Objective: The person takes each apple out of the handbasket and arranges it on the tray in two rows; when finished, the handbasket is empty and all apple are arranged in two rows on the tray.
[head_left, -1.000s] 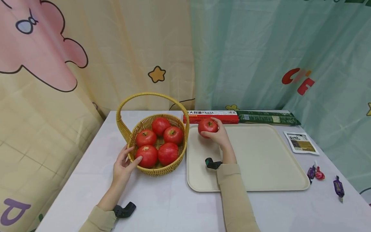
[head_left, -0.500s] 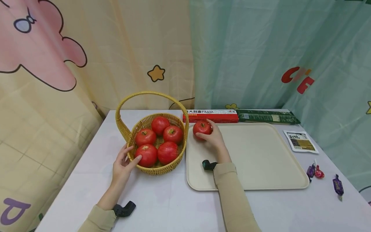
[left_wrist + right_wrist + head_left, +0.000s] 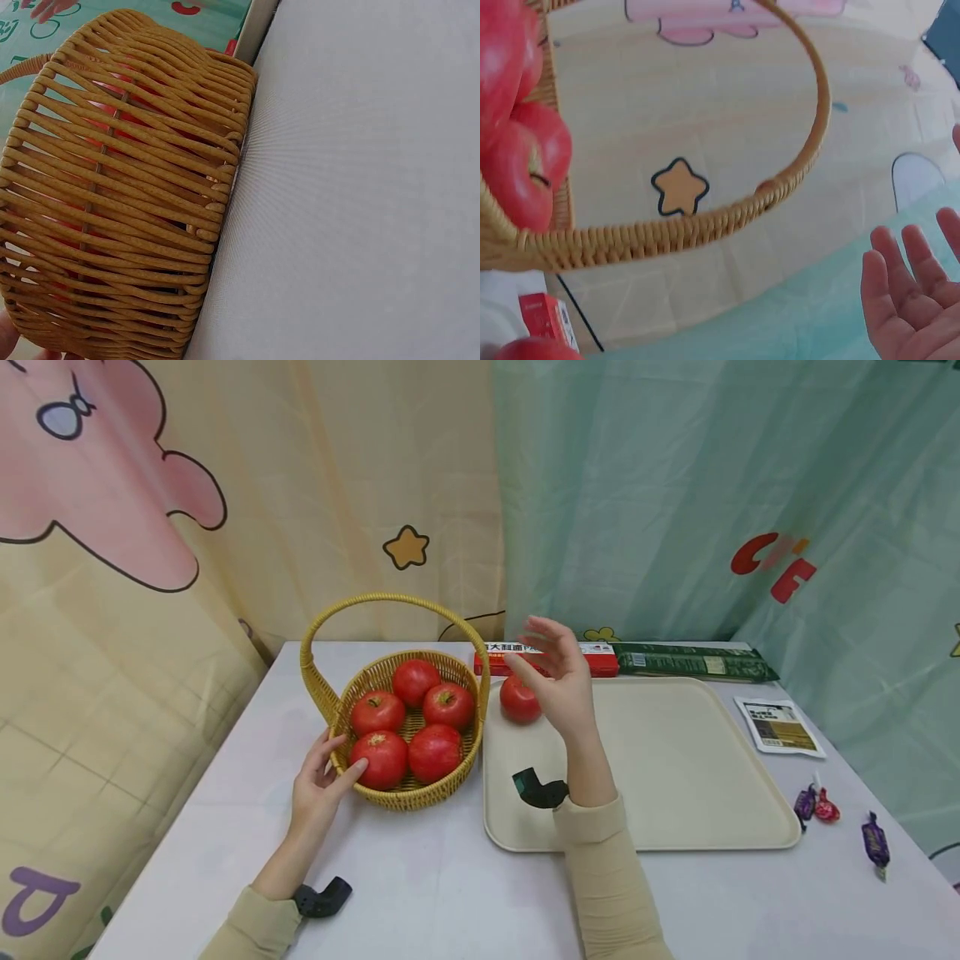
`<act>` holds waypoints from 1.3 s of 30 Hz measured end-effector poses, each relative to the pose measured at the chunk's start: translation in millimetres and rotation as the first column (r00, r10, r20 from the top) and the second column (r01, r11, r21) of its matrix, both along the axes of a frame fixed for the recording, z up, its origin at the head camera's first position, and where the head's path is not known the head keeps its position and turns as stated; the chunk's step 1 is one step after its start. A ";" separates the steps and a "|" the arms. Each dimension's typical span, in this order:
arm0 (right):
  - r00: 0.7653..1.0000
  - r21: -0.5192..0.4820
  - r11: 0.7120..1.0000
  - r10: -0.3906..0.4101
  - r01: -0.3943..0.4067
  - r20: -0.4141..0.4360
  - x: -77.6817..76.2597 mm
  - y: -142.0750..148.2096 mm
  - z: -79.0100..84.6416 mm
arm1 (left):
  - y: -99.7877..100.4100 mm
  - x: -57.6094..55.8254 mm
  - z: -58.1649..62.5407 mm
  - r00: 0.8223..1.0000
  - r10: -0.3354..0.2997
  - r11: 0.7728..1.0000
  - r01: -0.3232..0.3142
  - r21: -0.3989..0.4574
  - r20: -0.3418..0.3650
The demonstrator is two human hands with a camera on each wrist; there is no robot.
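Note:
A yellow wicker basket (image 3: 444, 793) with a tall arched handle stands left of centre, holding several red apples (image 3: 382, 760). My left hand (image 3: 317, 789) grips its near left rim, thumb over the edge and fingers outside. In the left wrist view the basket's woven wall (image 3: 127, 187) fills the left side, with red showing through the gaps. Another apple (image 3: 517, 702) sits at the far left corner of a cream tray (image 3: 675, 768). My right hand (image 3: 562, 685) is raised above and right of it, fingers spread and holding nothing, partly covering the apple in the head view.
Behind the tray lie a red pasta box (image 3: 603, 665) and a green packet (image 3: 693, 663). A white and brown sachet (image 3: 780, 727) lies to the right, with wrapped candies (image 3: 827, 808) nearer the front. A patterned curtain (image 3: 615, 510) hangs behind the table.
My right hand carried the apple a little left to the tray's far left corner, released it and rose away from it. The left hand stays on the basket.

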State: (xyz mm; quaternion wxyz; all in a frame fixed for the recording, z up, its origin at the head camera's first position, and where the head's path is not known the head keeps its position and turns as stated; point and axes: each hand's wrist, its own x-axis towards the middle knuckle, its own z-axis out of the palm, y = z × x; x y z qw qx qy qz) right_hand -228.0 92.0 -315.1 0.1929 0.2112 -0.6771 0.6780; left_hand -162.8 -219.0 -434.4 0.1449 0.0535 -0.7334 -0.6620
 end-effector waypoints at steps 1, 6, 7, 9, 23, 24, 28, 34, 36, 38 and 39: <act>0.999 0.007 0.999 0.052 -0.052 -0.016 3.3 -4.6 1.7 | 0.1 -0.1 0.1 1.000 0.000 1.000 0.000 0.000 0.002; 0.971 0.177 0.955 0.239 -0.238 0.018 5.8 -27.8 -5.2 | -0.1 -0.5 -0.8 1.000 -0.002 1.000 0.002 0.009 0.002; 0.963 0.219 0.938 0.265 -0.268 0.043 4.2 -32.2 -8.9 | -0.2 -0.6 -1.0 1.000 -0.002 1.000 0.002 0.009 0.002; 0.943 0.291 0.897 0.319 -0.332 0.094 -0.6 -40.8 -18.1 | -0.5 -0.6 -1.7 1.000 -0.002 1.000 0.002 0.007 0.001; 0.864 0.585 0.637 0.388 -0.503 0.321 -19.6 -71.5 -66.2 | 0.6 1.3 -0.1 1.000 -0.007 1.000 0.007 -0.002 0.004; 0.864 0.594 0.628 0.382 -0.503 0.328 -19.8 -72.1 -67.4 | 0.5 1.4 -0.1 1.000 -0.006 1.000 0.006 -0.002 0.003; 0.870 0.629 0.602 0.359 -0.492 0.337 -20.9 -73.8 -70.5 | 0.3 1.4 0.1 1.000 -0.001 1.000 0.001 -0.005 0.003; 0.908 0.750 0.516 0.294 -0.415 0.300 -21.7 -76.3 -72.4 | 0.8 1.3 1.1 1.000 -0.007 1.000 0.007 -0.012 0.000; 0.920 0.791 0.476 0.273 -0.385 0.283 -21.9 -77.7 -73.4 | 0.5 1.3 0.8 1.000 -0.008 1.000 0.008 -0.012 -0.002; 0.929 0.823 0.441 0.256 -0.358 0.267 -20.8 -79.1 -73.2 | 0.1 1.1 0.4 1.000 -0.008 1.000 0.008 -0.009 -0.004; 0.931 0.831 0.430 0.251 -0.351 0.264 -20.0 -79.6 -72.7 | 0.0 0.9 0.3 1.000 -0.009 1.000 0.009 -0.008 -0.003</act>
